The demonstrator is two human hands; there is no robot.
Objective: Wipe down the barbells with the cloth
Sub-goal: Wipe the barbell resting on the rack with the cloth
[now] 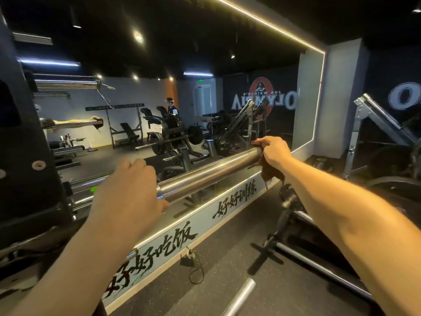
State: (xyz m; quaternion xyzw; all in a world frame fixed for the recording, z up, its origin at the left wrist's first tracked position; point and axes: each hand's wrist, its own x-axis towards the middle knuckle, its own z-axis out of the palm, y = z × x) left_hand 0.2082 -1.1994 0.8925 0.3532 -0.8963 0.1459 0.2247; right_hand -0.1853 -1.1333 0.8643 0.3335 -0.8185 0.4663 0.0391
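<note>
The barbell [209, 172] runs out rightward from the rack [29, 167], its sleeve in front of the mirror [159, 99]. The left hand [129, 190] has its fingers clenched round the sleeve at its inner collar. The right hand [273, 151] fingers grasp the dark cloth [270, 172] over the sleeve's outer end, with the cloth's tail hanging below.

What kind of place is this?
Most likely a gym, in its free-weights area. The left hand grips a steel barbell while the right hand holds a dark cloth on its end. A large wall mirror reflects benches and plate-loaded machines.
</note>
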